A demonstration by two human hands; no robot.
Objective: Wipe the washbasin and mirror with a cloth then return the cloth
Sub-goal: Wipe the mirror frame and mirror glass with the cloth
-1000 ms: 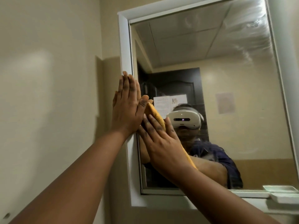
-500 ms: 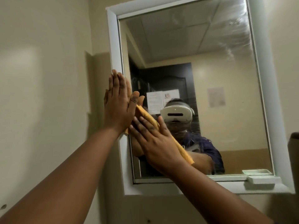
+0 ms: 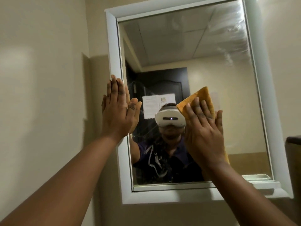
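- Left hand [image 3: 116, 110]: fingers straight and together, palm flat on the left edge of the mirror [image 3: 203, 66], lying over both glass and frame [image 3: 112, 46]. It holds nothing and appears to serve as a brace.
- Right hand [image 3: 203, 128]: fingers slightly spread, pressing the cloth [image 3: 197, 99] flat against the glass at mid-height, right of centre. The fingers are not curled around the cloth; pressure alone holds it.
- Cloth: orange. One corner shows above the fingertips and a strip shows below the wrist, so most of it lies under the palm.
- Mirror: streaks and droplets remain on the lower left glass, and a hazy smear covers the upper right corner. Judgement: the mirror wipe is under way, not complete.
- Risk 1: if right-hand pressure drops during a stroke, the cloth can slide down and fall, since nothing grips it.
- Risk 2: the bare left palm on the glass is likely to leave a print, which would need a further pass.
- Risk 3: a stroke along the bottom edge may knock the soap dish [image 3: 255, 177] on the ledge at the lower right corner of the frame.
- Obstructions: the left hand covers the left edge of the glass and must lift before that strip can be wiped. A dark object [image 3: 294, 139] stands at the right border, beside the frame; its nature cannot be told.
- The washbasin is not in view; its condition cannot be told.
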